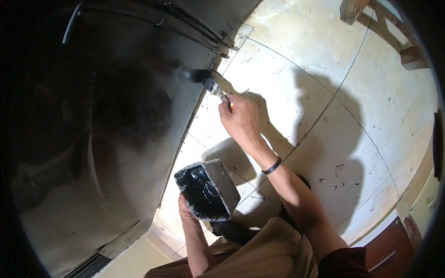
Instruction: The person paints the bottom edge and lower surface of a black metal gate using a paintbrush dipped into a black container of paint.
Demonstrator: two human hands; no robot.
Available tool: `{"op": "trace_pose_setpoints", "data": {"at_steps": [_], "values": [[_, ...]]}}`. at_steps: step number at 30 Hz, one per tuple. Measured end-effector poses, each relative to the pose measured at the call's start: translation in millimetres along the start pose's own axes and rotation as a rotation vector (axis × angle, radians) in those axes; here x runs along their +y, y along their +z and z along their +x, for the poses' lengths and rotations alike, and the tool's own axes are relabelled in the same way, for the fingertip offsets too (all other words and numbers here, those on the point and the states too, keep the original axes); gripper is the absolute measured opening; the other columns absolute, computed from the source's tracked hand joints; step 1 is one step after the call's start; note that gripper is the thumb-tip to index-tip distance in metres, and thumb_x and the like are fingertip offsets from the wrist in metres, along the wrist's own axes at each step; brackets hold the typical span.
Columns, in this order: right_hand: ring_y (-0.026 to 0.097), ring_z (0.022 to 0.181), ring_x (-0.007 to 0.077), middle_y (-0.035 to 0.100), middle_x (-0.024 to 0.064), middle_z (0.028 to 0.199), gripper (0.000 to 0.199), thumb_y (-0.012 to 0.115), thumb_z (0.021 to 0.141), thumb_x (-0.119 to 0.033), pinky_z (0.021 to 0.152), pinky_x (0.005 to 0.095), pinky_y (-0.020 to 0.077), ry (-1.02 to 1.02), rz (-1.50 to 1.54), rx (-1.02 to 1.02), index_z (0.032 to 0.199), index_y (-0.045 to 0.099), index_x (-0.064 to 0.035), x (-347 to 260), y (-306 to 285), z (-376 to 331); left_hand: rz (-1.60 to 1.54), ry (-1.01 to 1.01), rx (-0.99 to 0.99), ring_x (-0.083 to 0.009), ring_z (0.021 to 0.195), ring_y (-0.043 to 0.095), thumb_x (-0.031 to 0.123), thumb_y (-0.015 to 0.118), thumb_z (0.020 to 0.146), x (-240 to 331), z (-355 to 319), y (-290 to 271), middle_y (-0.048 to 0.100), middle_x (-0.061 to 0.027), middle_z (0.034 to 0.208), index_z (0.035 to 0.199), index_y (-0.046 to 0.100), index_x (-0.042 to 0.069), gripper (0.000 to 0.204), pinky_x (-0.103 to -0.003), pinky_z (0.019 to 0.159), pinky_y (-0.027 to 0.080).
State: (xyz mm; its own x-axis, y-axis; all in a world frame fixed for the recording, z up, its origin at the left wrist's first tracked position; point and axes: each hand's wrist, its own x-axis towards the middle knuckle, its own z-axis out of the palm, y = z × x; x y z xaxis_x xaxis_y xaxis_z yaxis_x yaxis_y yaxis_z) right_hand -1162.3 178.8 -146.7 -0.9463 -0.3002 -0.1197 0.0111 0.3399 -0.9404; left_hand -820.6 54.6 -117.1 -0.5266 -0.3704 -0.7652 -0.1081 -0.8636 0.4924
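My right hand (240, 116) is closed round the handle of a paintbrush (214, 87), and a bit of orange shows between the fingers. The brush's dark bristles touch the lower edge of a large dark panel (134, 106), where a wet black patch of paint (192, 75) shows. My left hand (185, 208) grips a squarish grey container (221, 185) from its left side, with most of the fingers hidden beneath. The container is tilted so its open top faces me. Black paint (200, 192) coats its inside.
Light floor tiles (273, 74), spotted with dark specks, run along the panel's base. Wooden legs (354, 9) of some furniture stand at the upper right. A dark vent grille (88, 266) sits at the lower left. A reddish-brown surface (394, 245) lies at the lower right.
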Motion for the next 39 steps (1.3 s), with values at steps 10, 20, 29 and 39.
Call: {"op": "trace_pose_setpoints", "data": {"at_steps": [10,20,29,39], "values": [[0.064,0.066,0.0422,0.064,0.0270,0.072,0.026,0.060,0.088,-0.016,0.061,0.0470,0.0492,-0.029,0.002,0.086,0.094,0.069,0.0078,-15,-24,26,0.471,-0.397,-0.341,-0.0265,0.109,0.067,0.017,0.086,0.069,108,57,55,0.065,-0.0157,0.124,0.139,0.048,-0.003,0.082,-0.040,0.096,0.055],[0.066,0.071,0.0437,0.064,0.0301,0.073,0.029,0.060,0.084,-0.020,0.065,0.0473,0.0519,-0.011,-0.140,0.100,0.090,0.071,0.0061,-15,-43,54,0.618,-0.535,-0.355,-0.0258,0.128,0.054,0.009,0.087,0.066,133,-2,101,0.058,-0.0141,0.135,0.146,0.042,0.003,0.093,-0.039,0.110,0.041],[0.066,0.078,0.0425,0.068,0.0244,0.081,0.026,0.058,0.088,-0.023,0.068,0.0452,0.0522,-0.095,-0.110,0.067,0.087,0.070,-0.0009,5,-40,45,0.555,-0.382,-0.111,-0.0239,0.129,0.054,0.002,0.078,0.081,146,-85,69,0.055,-0.0116,0.139,0.151,0.035,0.010,0.084,-0.039,0.111,0.043],[0.065,0.075,0.0424,0.066,0.0246,0.081,0.029,0.052,0.093,-0.025,0.067,0.0481,0.0509,-0.137,-0.195,-0.216,0.091,0.068,-0.0011,8,59,-52,0.082,-0.130,0.102,-0.0239,0.134,0.048,0.017,0.075,0.089,20,-131,-11,0.045,-0.0097,0.147,0.157,0.019,0.015,0.088,-0.040,0.112,0.043]]}}
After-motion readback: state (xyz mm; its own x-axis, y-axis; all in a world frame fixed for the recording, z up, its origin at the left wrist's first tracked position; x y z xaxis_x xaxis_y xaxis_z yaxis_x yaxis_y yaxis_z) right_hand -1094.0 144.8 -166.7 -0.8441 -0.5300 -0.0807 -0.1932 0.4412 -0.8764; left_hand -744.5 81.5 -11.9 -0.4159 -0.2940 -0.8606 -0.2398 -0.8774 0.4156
